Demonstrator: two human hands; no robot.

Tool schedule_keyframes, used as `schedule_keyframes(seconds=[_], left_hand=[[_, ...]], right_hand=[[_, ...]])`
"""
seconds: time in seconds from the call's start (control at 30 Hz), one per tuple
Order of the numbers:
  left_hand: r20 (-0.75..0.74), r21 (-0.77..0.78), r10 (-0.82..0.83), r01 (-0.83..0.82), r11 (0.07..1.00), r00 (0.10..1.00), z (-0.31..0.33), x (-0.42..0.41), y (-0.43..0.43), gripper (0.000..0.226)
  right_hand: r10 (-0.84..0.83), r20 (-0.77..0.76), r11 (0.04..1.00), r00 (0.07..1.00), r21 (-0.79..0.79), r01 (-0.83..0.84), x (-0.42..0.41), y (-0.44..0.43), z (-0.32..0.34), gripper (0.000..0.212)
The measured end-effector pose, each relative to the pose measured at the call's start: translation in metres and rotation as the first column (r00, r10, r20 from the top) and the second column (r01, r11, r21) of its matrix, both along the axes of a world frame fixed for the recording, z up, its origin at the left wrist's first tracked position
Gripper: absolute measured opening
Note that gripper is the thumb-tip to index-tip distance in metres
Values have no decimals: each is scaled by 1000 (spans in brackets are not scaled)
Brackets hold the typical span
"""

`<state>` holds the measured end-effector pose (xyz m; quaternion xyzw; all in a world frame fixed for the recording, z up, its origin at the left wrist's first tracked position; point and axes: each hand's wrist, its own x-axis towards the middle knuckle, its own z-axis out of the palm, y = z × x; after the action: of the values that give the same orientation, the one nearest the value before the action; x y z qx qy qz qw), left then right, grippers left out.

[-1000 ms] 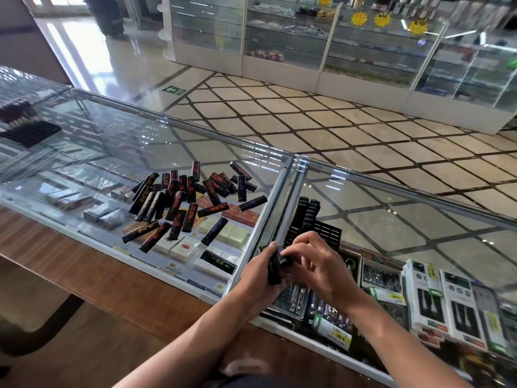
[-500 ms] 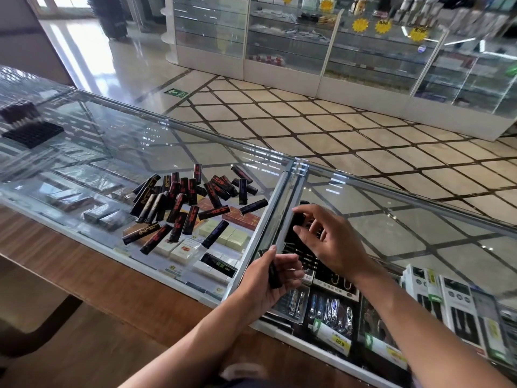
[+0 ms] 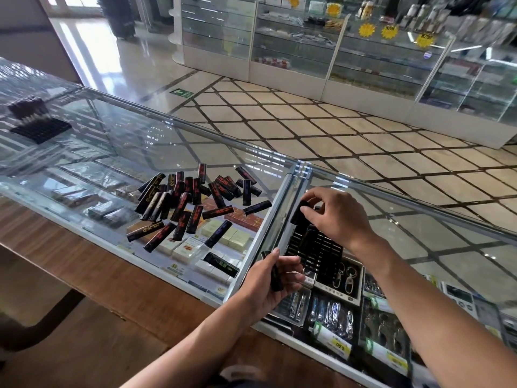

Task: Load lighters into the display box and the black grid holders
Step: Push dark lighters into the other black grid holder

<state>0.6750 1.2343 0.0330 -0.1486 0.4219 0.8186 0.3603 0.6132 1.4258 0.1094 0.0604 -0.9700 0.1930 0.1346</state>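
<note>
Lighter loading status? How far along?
Early. Done: far grid holder looks partly filled, though blurred. In hand: right hand pinches a lighter over the near grid holder; left hand grips a spare lighter. Left: the big loose pile on the glass counter.

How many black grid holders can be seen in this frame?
2. One grid holder lies on the glass counter by the right hand; a second grid holder sits far left. Upright lighters behind it may hide a third.
</note>
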Motion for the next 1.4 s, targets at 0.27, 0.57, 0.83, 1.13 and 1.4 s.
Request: schedule_keyframes(seconds=[0.27,0.57,0.83,1.13,1.4], left_hand=[[-2,-21,-39,39,999,999,5,1,-1,43],[-12,-21,-56,56,998,998,2,1,-2,40],[-19,-18,-59,59,998,998,1,0,-2,39],[-27,-17,-66,66,998,997,1,1,-2,39],[-24,3,-62,62,998,998,0,1,-2,38]], right_hand=[[-80,56,985,995,155,71,-2,-3,-7,14],[-144,132,970,981,216,114,-2,-6,-7,19],[-150,147,961,978,255,109,-2,-9,-3,21],[-129,123,962,984,258,94,-2,-8,-2,17],[-126,117,961,985,262,91,-2,-8,-2,15]])
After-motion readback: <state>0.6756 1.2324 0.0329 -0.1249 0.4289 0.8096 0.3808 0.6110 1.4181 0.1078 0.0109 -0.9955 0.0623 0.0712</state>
